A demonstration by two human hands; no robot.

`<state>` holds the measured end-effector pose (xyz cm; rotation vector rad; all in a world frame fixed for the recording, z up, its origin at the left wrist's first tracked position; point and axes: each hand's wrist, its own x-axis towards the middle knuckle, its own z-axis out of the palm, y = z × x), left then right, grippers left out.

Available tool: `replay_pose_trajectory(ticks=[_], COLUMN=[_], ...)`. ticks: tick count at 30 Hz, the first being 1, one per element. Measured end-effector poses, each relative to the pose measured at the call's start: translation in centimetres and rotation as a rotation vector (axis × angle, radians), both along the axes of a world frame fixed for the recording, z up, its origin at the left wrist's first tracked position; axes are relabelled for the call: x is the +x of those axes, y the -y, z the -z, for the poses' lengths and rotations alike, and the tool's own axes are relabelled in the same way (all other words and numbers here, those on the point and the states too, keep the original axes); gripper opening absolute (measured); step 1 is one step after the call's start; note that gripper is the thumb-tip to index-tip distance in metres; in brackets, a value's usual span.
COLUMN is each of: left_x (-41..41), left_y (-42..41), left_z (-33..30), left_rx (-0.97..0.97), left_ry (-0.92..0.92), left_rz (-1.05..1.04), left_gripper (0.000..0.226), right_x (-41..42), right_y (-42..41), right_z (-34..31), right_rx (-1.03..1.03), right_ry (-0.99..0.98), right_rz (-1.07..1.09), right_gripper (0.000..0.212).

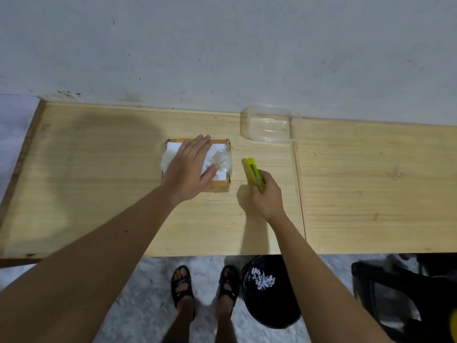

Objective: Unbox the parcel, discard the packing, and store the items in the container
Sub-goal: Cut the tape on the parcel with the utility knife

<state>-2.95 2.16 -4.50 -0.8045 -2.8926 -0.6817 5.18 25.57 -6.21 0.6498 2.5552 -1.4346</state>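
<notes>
Wooden table (99, 194): left hand (188, 174) flat, fingers apart, on parcel (222, 154); right hand (265, 196) fingers clamped on cutter (253, 170)

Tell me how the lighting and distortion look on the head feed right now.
Head view: dim, warm light; a broad shadow on the table left of the parcel; right hand with cutter casts a sharp shadow; wide-angle bending at the edges.

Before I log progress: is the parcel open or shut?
Shut: the parcel is still taped, its label intact under the flat left hand.
</notes>
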Motion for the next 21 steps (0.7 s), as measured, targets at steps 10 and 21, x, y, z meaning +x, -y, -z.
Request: replay_pose_trajectory(ticks=[10,21], left_x=[-0.2,-0.1], left_y=[0.2,0.3], left_z=[0.7,0.8], left_rx=[-0.088,-0.066], left_ry=[-0.048,-0.069], left_rz=[0.001,-0.004], left_gripper=[0.068,0.066], right_x=[0.9,2.2], right_y=[3.0,4.4], right_z=[-4.9,-4.5], right_rx=[-0.717,-0.117], right_ry=[0.014,-0.132], right_rz=[0.022,0.061], right_gripper=[0.083,0.034])
